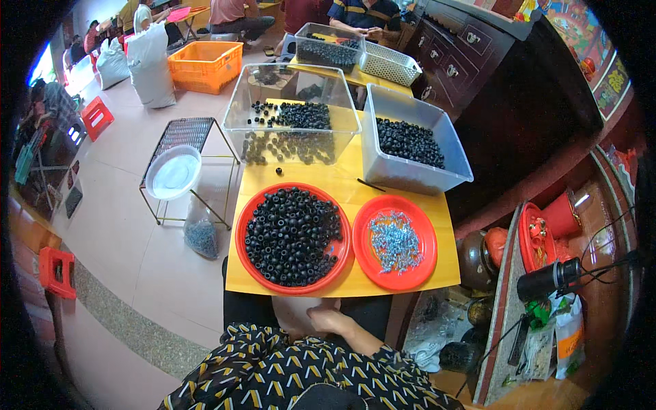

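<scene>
Hands (329,320) below yellow wooden counter (324,175); opening and hold: cannot tell | risk: spilling black round beads (292,232) off counter | cause: bumping heaped red round plastic plate (340,253)

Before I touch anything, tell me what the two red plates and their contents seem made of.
Larger red plate and smaller red plate: probably plastic, glossy, evenly coloured with light reflections. Black pieces: likely plastic, satin, uniformly shaped with soft highlights. Silvery pieces: perhaps metal, shiny with bright glints, though too small to be sure.
</scene>
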The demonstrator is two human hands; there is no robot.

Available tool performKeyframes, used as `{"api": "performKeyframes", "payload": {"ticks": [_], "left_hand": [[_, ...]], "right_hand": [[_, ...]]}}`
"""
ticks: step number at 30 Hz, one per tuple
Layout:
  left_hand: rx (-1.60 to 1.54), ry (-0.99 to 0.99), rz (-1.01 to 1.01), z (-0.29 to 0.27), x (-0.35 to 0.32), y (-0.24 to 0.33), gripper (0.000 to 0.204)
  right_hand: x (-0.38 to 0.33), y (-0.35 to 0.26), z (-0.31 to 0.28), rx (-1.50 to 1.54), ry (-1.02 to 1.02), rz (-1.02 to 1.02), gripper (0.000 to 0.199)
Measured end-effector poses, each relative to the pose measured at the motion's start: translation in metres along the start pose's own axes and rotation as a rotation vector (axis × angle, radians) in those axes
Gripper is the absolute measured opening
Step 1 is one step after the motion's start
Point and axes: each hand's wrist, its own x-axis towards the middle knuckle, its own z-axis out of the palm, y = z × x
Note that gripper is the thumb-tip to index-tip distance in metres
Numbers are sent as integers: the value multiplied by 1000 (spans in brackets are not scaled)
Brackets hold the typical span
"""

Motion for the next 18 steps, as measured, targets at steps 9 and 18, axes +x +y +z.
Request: {"api": "performKeyframes", "payload": {"ticks": [9, 18], "left_hand": [[-83, -195, 38, 62, -41, 27, 26], [-70, -156, 29, 20, -78, 34, 24]], "right_hand": [[20, -6, -19, 126, -16, 161, 21], [-29, -22, -56, 320, 394, -1, 13]]}}
